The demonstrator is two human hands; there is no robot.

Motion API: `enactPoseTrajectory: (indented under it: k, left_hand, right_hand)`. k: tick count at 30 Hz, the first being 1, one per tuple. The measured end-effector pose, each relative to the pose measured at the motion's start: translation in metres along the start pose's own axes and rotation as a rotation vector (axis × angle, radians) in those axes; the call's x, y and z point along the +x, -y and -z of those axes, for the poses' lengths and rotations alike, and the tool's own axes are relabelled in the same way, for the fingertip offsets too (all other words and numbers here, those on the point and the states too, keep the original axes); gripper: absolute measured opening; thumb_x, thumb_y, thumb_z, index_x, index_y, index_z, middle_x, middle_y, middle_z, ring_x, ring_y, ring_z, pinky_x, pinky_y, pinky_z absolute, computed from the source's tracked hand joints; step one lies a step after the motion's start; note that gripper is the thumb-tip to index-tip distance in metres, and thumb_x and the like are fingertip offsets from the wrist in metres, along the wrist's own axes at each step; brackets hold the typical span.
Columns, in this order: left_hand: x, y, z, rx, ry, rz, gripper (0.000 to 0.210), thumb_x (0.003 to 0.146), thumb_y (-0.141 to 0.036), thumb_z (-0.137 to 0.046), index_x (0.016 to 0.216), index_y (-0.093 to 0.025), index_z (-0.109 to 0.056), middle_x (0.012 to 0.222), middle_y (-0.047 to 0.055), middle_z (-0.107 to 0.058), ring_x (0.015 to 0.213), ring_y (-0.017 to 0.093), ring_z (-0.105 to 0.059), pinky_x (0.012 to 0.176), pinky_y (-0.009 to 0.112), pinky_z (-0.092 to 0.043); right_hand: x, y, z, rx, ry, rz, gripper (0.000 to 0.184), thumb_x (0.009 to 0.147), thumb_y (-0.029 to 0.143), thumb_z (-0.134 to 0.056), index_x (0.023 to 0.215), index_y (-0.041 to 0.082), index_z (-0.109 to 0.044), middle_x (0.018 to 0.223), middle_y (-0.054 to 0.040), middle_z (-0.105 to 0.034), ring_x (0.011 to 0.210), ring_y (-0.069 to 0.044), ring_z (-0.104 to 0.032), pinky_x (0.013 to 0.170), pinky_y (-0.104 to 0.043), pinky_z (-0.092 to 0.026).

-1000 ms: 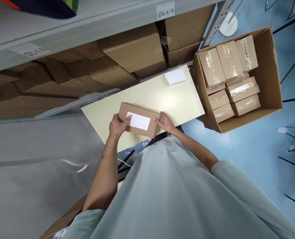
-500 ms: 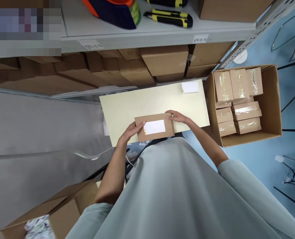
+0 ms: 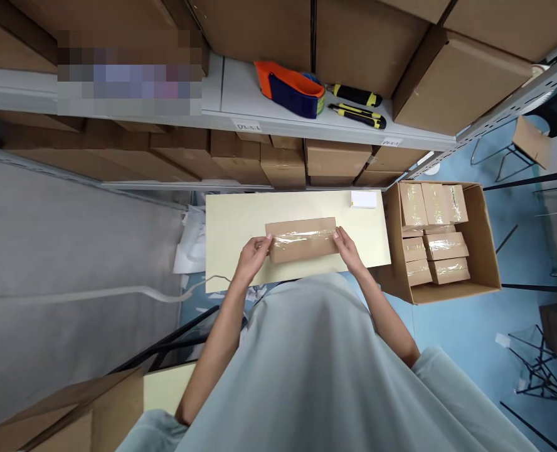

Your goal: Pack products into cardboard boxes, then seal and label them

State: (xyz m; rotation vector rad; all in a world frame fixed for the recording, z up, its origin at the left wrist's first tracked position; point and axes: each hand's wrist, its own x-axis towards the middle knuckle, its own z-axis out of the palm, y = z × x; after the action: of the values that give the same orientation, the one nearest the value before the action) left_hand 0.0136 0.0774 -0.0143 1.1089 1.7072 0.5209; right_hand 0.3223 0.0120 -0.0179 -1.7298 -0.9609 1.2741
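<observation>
A small cardboard box (image 3: 303,248) is held level above the cream table (image 3: 234,216), a strip of shiny clear tape running along its upper face. My left hand (image 3: 254,256) grips its left end, thumb near the tape. At the opposite end my right hand (image 3: 348,248) presses against the edge, fingers close together. A stack of white labels (image 3: 364,199) lies at the table's far right corner.
Right of the table stands a large open carton (image 3: 483,251) with several taped boxes (image 3: 449,246) inside. Behind is a shelf (image 3: 297,129) bearing an orange-and-blue tape dispenser (image 3: 292,91) and two utility knives (image 3: 359,116). A white cable (image 3: 132,290) runs along the left.
The box has turned over: its white-labelled face was up before, and now a taped face is. My right hand has shifted from the far corner to the right end. My view has tilted up.
</observation>
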Motion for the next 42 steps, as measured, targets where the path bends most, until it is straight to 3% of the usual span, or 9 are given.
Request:
enactPoseTrajectory:
  k: [3, 6, 14, 20, 26, 31, 35, 39, 42]
  left_hand:
    - [-0.005, 0.001, -0.009, -0.105, 0.012, 0.005, 0.058, 0.094, -0.056, -0.071, 0.135, -0.015, -0.07, 0.141, 0.018, -0.078, 0.12, 0.028, -0.078, 0.1, 0.04, -0.065]
    - [-0.007, -0.001, -0.014, -0.04, 0.016, -0.023, 0.052, 0.091, -0.048, -0.074, 0.134, -0.018, -0.073, 0.141, 0.015, -0.079, 0.119, 0.03, -0.079, 0.1, 0.041, -0.065]
    - [-0.004, 0.006, -0.021, 0.075, -0.032, -0.055, 0.06, 0.094, -0.057, -0.069, 0.141, -0.02, -0.07, 0.138, 0.013, -0.078, 0.117, 0.029, -0.076, 0.104, 0.042, -0.061]
    - [0.005, 0.004, -0.036, 0.217, -0.109, -0.094, 0.066, 0.094, -0.067, -0.067, 0.137, -0.017, -0.068, 0.137, 0.021, -0.073, 0.13, 0.037, -0.069, 0.114, 0.049, -0.055]
    - [0.015, -0.009, -0.051, 0.252, -0.087, 0.118, 0.081, 0.087, -0.084, -0.07, 0.132, -0.016, -0.064, 0.127, 0.025, -0.078, 0.126, 0.049, -0.072, 0.105, 0.057, -0.057]
    - [0.02, -0.003, -0.055, 0.22, -0.112, 0.055, 0.066, 0.091, -0.076, -0.071, 0.127, -0.022, -0.07, 0.123, 0.018, -0.082, 0.122, 0.046, -0.074, 0.107, 0.054, -0.057]
    - [0.021, 0.002, -0.057, 0.211, -0.122, 0.059, 0.067, 0.093, -0.075, -0.069, 0.131, -0.02, -0.07, 0.12, 0.018, -0.083, 0.121, 0.045, -0.075, 0.106, 0.052, -0.058]
    - [0.022, 0.0, -0.053, 0.171, -0.097, 0.052, 0.063, 0.093, -0.071, -0.072, 0.129, -0.02, -0.071, 0.121, 0.019, -0.082, 0.122, 0.044, -0.075, 0.105, 0.05, -0.058]
    - [0.02, -0.003, -0.045, 0.088, -0.094, 0.033, 0.056, 0.09, -0.066, -0.078, 0.122, -0.021, -0.071, 0.121, 0.017, -0.083, 0.117, 0.039, -0.076, 0.103, 0.046, -0.059]
  right_hand:
    - [0.004, 0.001, -0.006, -0.034, -0.05, 0.044, 0.092, 0.104, 0.079, -0.058, 0.17, 0.016, -0.051, 0.174, -0.0178, -0.052, 0.165, -0.035, -0.048, 0.135, -0.057, -0.042]
    - [0.011, 0.004, -0.006, -0.1, -0.075, 0.056, 0.088, 0.103, 0.077, -0.059, 0.165, 0.015, -0.058, 0.168, -0.0187, -0.059, 0.16, -0.036, -0.054, 0.133, -0.056, -0.045]
    - [0.015, 0.008, -0.002, -0.252, -0.102, 0.036, 0.061, 0.103, 0.059, -0.063, 0.148, 0.018, -0.072, 0.151, -0.0171, -0.074, 0.13, -0.033, -0.076, 0.116, -0.051, -0.059]
    - [0.024, -0.006, -0.018, -0.33, -0.185, 0.013, 0.064, 0.106, 0.065, -0.056, 0.147, 0.017, -0.067, 0.147, -0.0187, -0.075, 0.126, -0.029, -0.076, 0.112, -0.044, -0.061]
    - [0.044, -0.014, -0.029, -0.388, -0.086, 0.004, 0.072, 0.114, 0.069, -0.038, 0.159, 0.017, -0.058, 0.147, -0.0186, -0.075, 0.141, -0.032, -0.069, 0.119, -0.045, -0.055]
    - [0.045, -0.019, -0.03, -0.422, -0.062, -0.03, 0.076, 0.114, 0.069, -0.035, 0.167, 0.017, -0.051, 0.145, -0.0179, -0.077, 0.14, -0.034, -0.071, 0.116, -0.045, -0.056]
    - [0.044, -0.02, -0.031, -0.453, -0.082, -0.042, 0.074, 0.115, 0.067, -0.035, 0.168, 0.017, -0.05, 0.147, -0.0184, -0.076, 0.14, -0.035, -0.071, 0.117, -0.047, -0.055]
    - [0.043, -0.016, -0.029, -0.444, -0.075, -0.041, 0.075, 0.114, 0.068, -0.035, 0.164, 0.015, -0.055, 0.148, -0.0196, -0.075, 0.138, -0.036, -0.072, 0.118, -0.049, -0.054]
    - [0.041, -0.007, -0.023, -0.331, -0.037, 0.01, 0.076, 0.11, 0.076, -0.042, 0.156, 0.019, -0.063, 0.145, -0.0153, -0.078, 0.136, -0.034, -0.073, 0.12, -0.046, -0.053]
